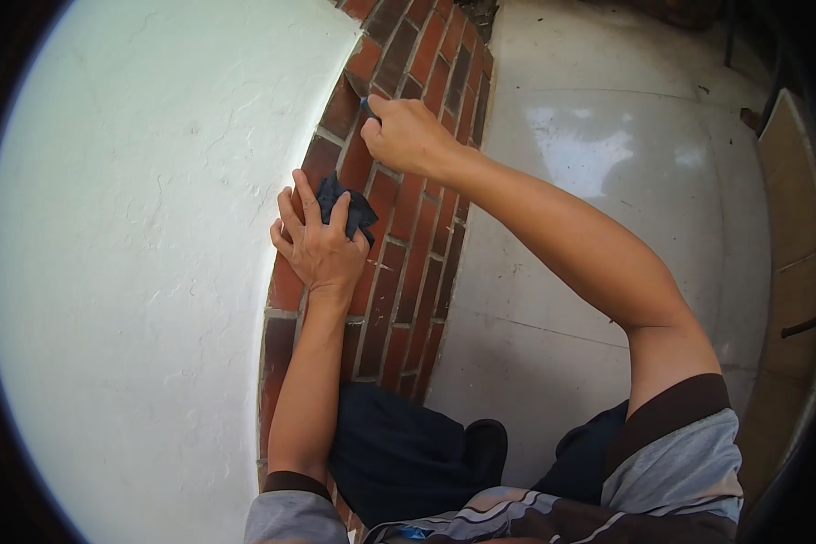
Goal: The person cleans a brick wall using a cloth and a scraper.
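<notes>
- White wall (145, 245): fills the left side, its surface rough in places, its edge running along the brickwork.
- Pale floor (553, 281): stretches on the other side of the brickwork, crossed by thin seam lines and shiny in one patch.
- Red-brown brickwork (408, 263): a band between wall and floor, with pale grey joints.
- Tan board (793, 236): stands at the far right edge.
- Dark trousers (394, 444) and a grey-and-brown shirt (662, 471): worn by the person, low in the view.
- Dark shoe (486, 449): on the floor beside the trousers.
- Right hand (406, 134): closed around a small tool, near the upper brickwork, well apart from the other hand.
- Left hand (322, 249): at the bricks, thumb and forefinger on a cloth, the other fingers spread.
- Dark cloth (357, 218): crumpled, against the bricks under the left hand.
- Blue-handled scraper-like tool (368, 107): mostly hidden in the right fist, blade at the bricks beside the wall.
</notes>
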The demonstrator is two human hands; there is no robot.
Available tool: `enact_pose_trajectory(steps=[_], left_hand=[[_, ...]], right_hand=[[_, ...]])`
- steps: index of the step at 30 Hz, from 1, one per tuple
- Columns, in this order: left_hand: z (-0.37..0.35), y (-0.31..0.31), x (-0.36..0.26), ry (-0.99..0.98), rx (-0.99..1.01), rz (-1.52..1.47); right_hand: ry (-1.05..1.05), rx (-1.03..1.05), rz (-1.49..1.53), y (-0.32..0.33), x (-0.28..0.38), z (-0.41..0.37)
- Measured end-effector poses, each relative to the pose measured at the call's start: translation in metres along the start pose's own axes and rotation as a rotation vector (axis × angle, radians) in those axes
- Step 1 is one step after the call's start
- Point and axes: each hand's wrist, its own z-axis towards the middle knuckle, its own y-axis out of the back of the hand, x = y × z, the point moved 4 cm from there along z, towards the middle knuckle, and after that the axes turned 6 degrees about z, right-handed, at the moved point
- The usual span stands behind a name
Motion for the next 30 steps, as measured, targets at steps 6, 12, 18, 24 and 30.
enact_pose_trajectory(steps=[6, 12, 18, 24, 30], left_hand=[[0.001, 0.002, 0.000, 0.011, 0.012, -0.006], [0.001, 0.001, 0.001, 0.016, 0.003, -0.011], [0.000, -0.001, 0.001, 0.039, -0.031, -0.053], [0.001, 0.001, 0.002, 0.034, 0.005, -0.030], [0.000, 0.001, 0.003, 0.042, 0.044, -0.045]], right_hand=[[0.048, -0.053, -0.010, -0.023, 0.018, -0.041], [-0.095, 0.139, -0.011, -0.005, 0.015, -0.017], [-0.073, 0.189, -0.129, -0.028, 0.038, -0.069], [-0.044, 0.204, -0.132, -0.024, 0.033, -0.068], [-0.096, 0.234, -0.198, -0.020, 0.037, -0.087]])
